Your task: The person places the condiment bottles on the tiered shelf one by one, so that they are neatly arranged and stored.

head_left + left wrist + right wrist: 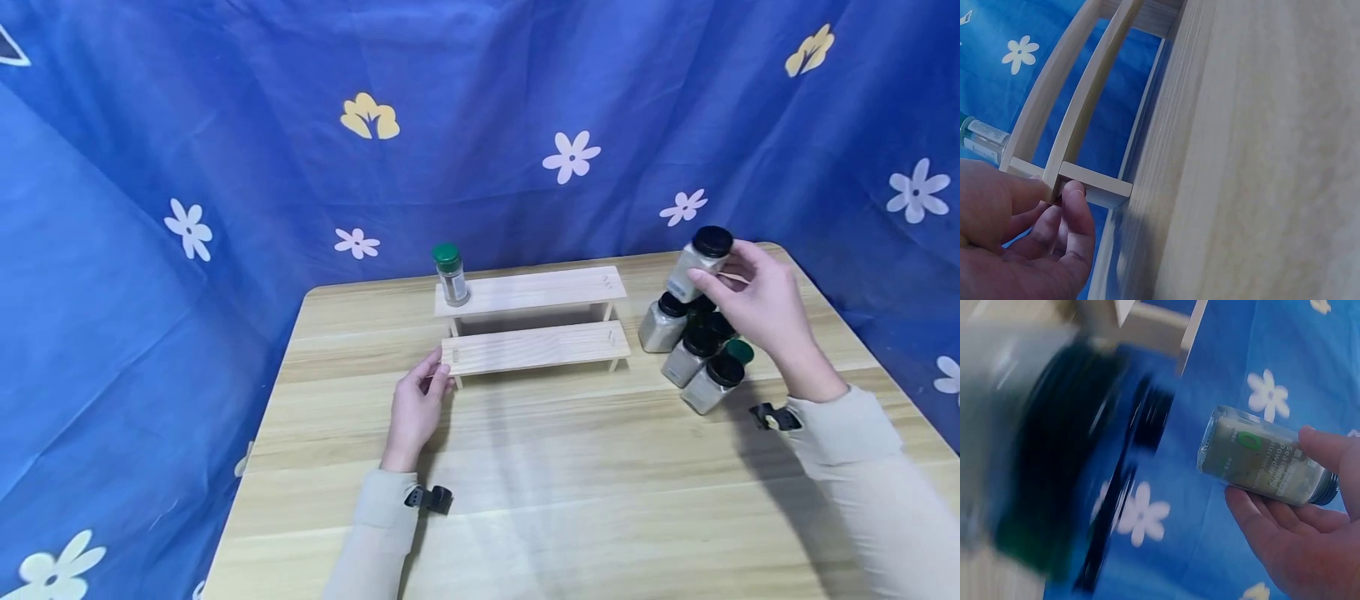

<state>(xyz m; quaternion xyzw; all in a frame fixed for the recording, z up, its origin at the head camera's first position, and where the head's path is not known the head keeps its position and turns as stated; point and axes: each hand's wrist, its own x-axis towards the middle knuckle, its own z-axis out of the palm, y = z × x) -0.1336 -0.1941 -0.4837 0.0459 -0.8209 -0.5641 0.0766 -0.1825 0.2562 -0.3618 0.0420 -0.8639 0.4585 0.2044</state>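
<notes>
In the head view, the near wooden riser (536,350) is pinched at its left end by the left-hand grip (417,410). Over by the far right corner of the worktop (600,483), a black-capped jar (692,271) is grasped by the right-hand grip (767,307), held tilted above a tight cluster of jars (684,367), mostly capped in black, with a green cap (740,351) seen among them. Near the worktop's far edge, the rear riser (540,289) is topped at its left end by an upright green-capped bottle (453,285).

From the left wrist, thumb and fingers are seen closed about the near riser's end, right by its leg; the bottle is cut off at the picture's border.

From the right wrist, the held jar is clasped between thumb and fingers, pale contents, green mark and lettering all shown against the blue curtain (1210,550); the nearest caps are blurred.
</notes>
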